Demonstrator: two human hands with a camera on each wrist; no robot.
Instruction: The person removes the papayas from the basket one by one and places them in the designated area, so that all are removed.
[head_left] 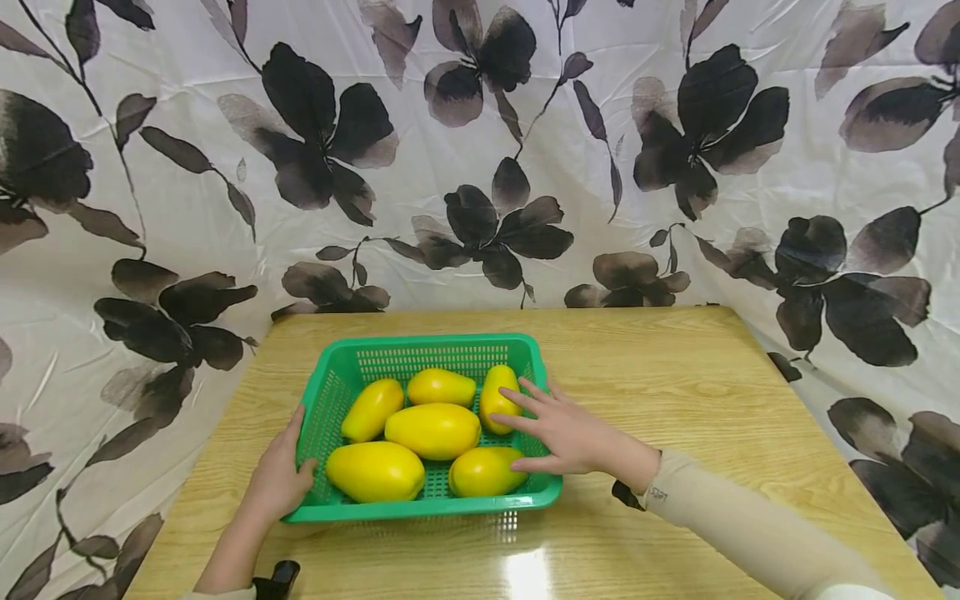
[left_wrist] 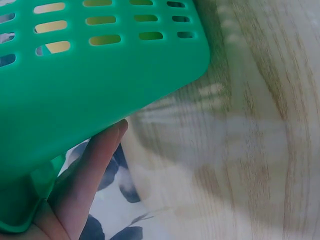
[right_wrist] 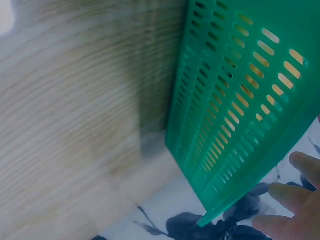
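Observation:
A green plastic basket point(head_left: 420, 510) with slotted walls holds several yellow oblong fruits point(head_left: 432, 431) that look like papayas. At its left side my left hand point(head_left: 279, 477) grips the rim, thumb toward the inside. In the left wrist view, fingers point(left_wrist: 95, 160) of that hand lie against the outside of the basket point(left_wrist: 100, 95). My right hand point(head_left: 566, 429) is over the right rim with its fingers spread, reaching above the rightmost fruits point(head_left: 498, 400). In the right wrist view its fingertips point(right_wrist: 287, 195) appear beside the rim, apart from the basket wall point(right_wrist: 235, 100).
The basket is at the left part of a wooden table point(head_left: 660, 375), whose surface extends to the right. A white cloth with dark flowers point(head_left: 480, 225) hangs behind and along both sides of the table. Dark straps point(head_left: 277, 579) show at the wrists.

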